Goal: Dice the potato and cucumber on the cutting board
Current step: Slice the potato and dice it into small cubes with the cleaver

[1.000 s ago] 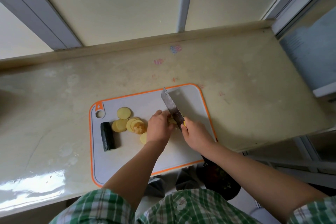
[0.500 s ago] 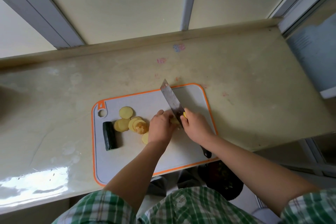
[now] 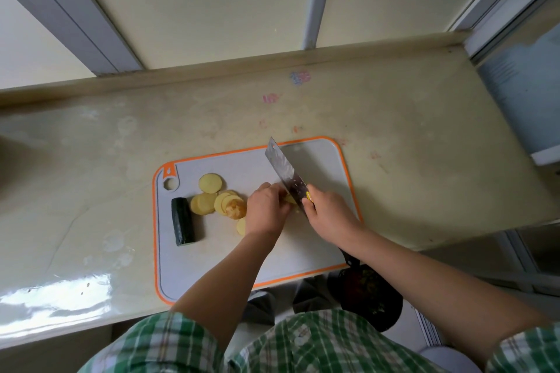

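1. the cutting board lies at the counter's near edge; its right and near parts are bare.
2. left hand: fingers curled onto a potato piece mid-board, against the knife.
3. right hand: fingers clamped round the knife handle.
4. potato slices and cucumber lie on the board's left part.

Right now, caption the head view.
Right hand sets steel cleaver against yellow potato held by left hand; dark green cucumber piece waits.

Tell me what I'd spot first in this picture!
The big shiny cleaver stands out, held by the right hand mid-board, cutting the potato that the left hand holds. Left of them lie yellow potato slices and a dark cucumber piece on the orange-rimmed cutting board.
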Demonstrator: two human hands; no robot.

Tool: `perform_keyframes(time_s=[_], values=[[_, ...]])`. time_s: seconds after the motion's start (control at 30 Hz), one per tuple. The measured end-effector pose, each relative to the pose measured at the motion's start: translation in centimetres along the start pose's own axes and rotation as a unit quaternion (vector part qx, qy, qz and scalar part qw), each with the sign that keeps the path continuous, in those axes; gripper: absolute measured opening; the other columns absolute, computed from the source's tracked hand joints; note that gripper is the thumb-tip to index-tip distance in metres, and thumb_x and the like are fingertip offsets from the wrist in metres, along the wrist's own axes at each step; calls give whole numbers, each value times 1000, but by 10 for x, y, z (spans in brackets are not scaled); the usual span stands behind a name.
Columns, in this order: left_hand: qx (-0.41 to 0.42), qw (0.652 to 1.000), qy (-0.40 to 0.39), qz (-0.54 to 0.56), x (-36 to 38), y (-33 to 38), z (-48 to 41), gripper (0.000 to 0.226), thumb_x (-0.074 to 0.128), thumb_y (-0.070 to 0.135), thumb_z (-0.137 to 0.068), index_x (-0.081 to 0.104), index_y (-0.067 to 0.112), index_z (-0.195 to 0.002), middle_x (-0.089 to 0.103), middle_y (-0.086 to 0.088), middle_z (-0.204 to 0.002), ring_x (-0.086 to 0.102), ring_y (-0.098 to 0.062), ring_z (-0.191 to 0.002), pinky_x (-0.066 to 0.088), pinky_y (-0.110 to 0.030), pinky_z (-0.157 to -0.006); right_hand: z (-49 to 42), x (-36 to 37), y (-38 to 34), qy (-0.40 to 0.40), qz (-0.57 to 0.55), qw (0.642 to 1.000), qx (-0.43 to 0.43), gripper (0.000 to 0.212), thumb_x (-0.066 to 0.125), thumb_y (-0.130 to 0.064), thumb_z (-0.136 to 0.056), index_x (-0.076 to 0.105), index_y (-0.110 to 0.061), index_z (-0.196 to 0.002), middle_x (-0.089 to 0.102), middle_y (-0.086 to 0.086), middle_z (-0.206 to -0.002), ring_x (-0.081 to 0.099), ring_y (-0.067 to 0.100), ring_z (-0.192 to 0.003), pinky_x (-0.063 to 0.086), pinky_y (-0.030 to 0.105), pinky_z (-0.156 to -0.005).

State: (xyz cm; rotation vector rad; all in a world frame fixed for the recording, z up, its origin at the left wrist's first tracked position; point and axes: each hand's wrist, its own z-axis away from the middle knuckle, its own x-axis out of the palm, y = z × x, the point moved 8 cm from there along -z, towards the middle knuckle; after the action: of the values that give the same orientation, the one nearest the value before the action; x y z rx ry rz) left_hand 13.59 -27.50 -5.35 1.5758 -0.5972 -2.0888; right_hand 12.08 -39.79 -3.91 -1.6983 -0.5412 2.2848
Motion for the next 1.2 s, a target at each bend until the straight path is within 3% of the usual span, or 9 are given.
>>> perform_keyframes(time_s=[0.5, 0.73, 1.2], values=[[-7, 1000, -4, 2, -1, 0, 0, 19, 67, 15, -82, 69, 13, -100, 63, -11, -94, 59, -28, -87, 37, -30, -71, -10, 8, -1, 18, -20, 1000, 6, 23, 42, -23, -99, 53, -3, -104, 64, 23, -84, 60, 42, -79, 33, 37, -60], [-17, 1000, -8, -16, -1, -7, 2, 24, 68, 20, -81, 67, 11, -104, 65, -11, -102, 60, -28, -93, 44, -33, -80, -11, -7, -4, 25, -39, 999, -4, 21, 45, -21, -98, 53, -1, -98, 63, 26, -81, 58, 44, -77, 29, 37, -60], [-13, 1000, 8, -7, -2, -5, -1, 13, 66, 14, -83, 70, 12, -95, 66, -11, -94, 60, -28, -87, 43, -34, -74, -10, 8, -6, 5, -24, 1000, 6, 19, 43, -21, -98, 52, -4, -100, 62, 23, -81, 59, 42, -77, 34, 38, -60]])
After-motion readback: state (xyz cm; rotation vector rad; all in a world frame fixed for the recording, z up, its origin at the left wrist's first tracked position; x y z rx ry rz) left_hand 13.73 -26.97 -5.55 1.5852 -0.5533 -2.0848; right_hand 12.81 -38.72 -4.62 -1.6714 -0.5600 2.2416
